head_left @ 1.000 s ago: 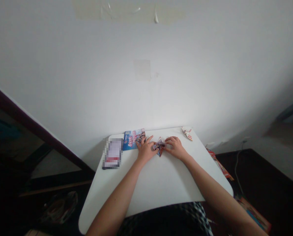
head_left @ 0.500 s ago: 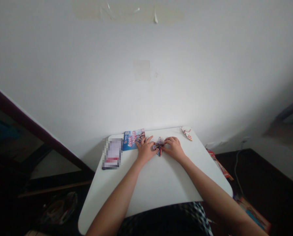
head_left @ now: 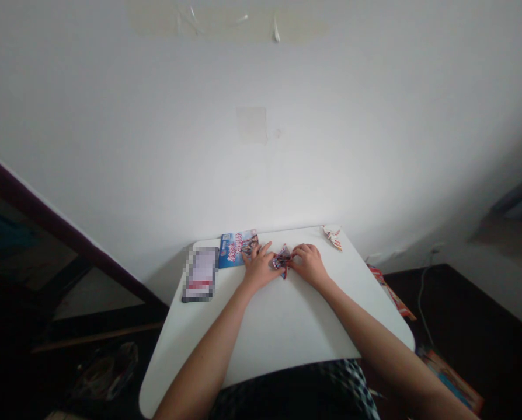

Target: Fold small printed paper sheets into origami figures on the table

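A small piece of folded, printed paper (head_left: 282, 256), coloured red, blue and white, lies on the white table between my hands. My left hand (head_left: 260, 268) grips its left side near the thumb, while the other fingers fan out by the edge of a blue printed leaflet (head_left: 232, 248). At the paper's right side, my right hand (head_left: 308, 263) pinches it with thumb and fingertips, the remaining fingers curled. The fingertips partly hide the paper's folds.
A phone (head_left: 201, 271) with a blurred screen lies left of the leaflet. Another folded paper piece (head_left: 332, 237) rests at the table's back right corner. The white table (head_left: 287, 332) stands against the wall (head_left: 352, 146). Printed papers (head_left: 453, 379) lie on the floor to the right.
The folded paper has shifted slightly under my fingertips, and its folds look a little different. Both hands stay in nearly the same place.
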The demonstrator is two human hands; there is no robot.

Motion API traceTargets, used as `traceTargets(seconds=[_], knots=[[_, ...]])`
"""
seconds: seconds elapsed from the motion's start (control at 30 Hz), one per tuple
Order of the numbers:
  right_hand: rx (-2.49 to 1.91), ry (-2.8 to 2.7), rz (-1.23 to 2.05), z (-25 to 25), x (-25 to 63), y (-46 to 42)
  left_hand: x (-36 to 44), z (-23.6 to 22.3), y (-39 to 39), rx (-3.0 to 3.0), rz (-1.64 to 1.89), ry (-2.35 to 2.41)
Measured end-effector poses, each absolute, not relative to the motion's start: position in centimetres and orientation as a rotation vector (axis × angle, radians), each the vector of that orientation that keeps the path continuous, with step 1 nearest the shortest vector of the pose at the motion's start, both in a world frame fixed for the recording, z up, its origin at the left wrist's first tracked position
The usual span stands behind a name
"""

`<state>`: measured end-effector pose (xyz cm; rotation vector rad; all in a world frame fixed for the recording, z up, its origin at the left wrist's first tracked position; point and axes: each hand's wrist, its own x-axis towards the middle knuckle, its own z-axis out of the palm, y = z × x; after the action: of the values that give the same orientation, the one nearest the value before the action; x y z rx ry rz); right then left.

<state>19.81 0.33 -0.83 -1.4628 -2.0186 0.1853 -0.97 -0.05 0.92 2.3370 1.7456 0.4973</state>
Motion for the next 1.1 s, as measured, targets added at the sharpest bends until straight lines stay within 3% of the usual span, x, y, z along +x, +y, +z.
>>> traceTargets(seconds=[1.1], knots=[[-1.526,-1.964,0.225,-1.26,19.73,0.91,-1.11,1.31,0.29,2.273,0.395,1.726]])
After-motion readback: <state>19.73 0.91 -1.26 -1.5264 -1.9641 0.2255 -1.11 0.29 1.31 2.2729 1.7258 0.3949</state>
